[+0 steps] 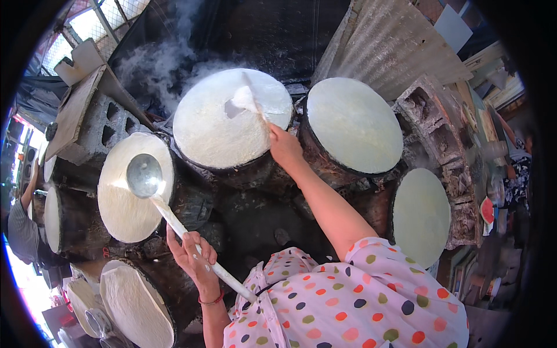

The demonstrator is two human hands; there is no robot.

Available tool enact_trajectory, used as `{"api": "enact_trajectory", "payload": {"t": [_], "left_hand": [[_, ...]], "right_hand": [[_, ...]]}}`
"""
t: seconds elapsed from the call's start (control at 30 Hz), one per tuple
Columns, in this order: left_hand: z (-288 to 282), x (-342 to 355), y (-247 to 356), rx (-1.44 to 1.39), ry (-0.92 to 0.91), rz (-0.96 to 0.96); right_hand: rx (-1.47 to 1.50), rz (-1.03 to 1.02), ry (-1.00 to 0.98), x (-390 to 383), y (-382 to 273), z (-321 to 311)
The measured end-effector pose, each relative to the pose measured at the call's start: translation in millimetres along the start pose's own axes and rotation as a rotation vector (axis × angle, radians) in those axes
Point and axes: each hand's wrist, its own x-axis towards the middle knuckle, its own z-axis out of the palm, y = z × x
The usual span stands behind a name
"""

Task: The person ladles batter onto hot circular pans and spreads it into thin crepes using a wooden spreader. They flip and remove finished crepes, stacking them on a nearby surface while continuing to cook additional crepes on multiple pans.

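Black sheeting (267, 40) is seen hung behind the work area, with grey smoke (156, 72) drifting at the far side. A long-handled metal ladle with a round grey bowl (144, 176) is grasped along its white shaft by the left hand (196, 255); its bowl is held over a pale, cream-coated round griddle (116, 203) at left, though contact cannot be confirmed. A thin brown stick (264, 115), blurred, is gripped by the right hand (286, 148) above a large white-coated round griddle (212, 130) at far centre. A grey patch is noted in that coating, beside a white lump whose nature cannot be told.

Tearing or uneven thickness is judged possible if the stick is pressed too hard. The left coating could be marked if the ladle is lowered or tipped. A burn is considered possible should the right forearm be brought against a dark rim.

Lateral room is judged limited: the right hand is flanked by a pale green-white round griddle (355, 124), beyond which rough grey hollow blocks (444, 139) are stacked. Open room is found in the dark gap between the griddles and the polka-dot garment (348, 301).
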Motion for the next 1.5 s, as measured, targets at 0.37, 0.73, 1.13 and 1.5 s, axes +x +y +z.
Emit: {"api": "enact_trajectory", "payload": {"t": [0.37, 0.73, 1.13, 1.5], "left_hand": [[15, 16, 6, 0.013, 0.004, -0.052], [110, 141, -52, 0.252, -0.058, -0.110], [134, 103, -72, -0.696, -0.149, -0.415], [133, 63, -24, -0.908, -0.098, -0.418]], "right_hand": [[0.215, -0.107, 0.045, 13, 40, -13], [0.169, -0.224, -0.188, -56, 59, -69], [0.586, -0.049, -0.283, -60, 11, 17], [0.386, -0.080, -0.541, -67, 36, -46]]}}
